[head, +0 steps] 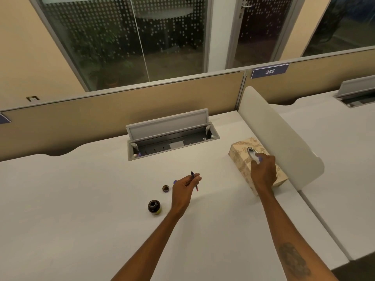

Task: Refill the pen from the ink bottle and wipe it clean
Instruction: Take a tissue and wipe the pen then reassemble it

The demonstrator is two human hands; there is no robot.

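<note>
Left grip: the pen point(194, 181) is pinched between the fingers of the left hand point(185, 186), held above the surface point(81, 199), one tip pointing up and away, the reddish end pointing down.
Right grip: the right hand point(263, 171) is laid on the tissue box point(241, 159), fingers curled at its top opening; whether something is pinched there cannot be told.
Ink bottle: the ink bottle point(154, 206) is standing upright and uncapped on the surface, near the left wrist; dark ink is seen in its mouth.
Cap: the cap point(165, 188) is placed just beyond the bottle, apart from it, beside the left hand.
Tissue box: a patterned box, set at the right edge of the surface, against the white divider point(284, 134).
Cable tray: the cable tray point(172, 142) is sunk in the surface behind the hands, its lid raised.
Partition: a beige partition point(121, 110) is standing at the far edge; a sign marked 385 point(269, 71) is fixed at its top.
</note>
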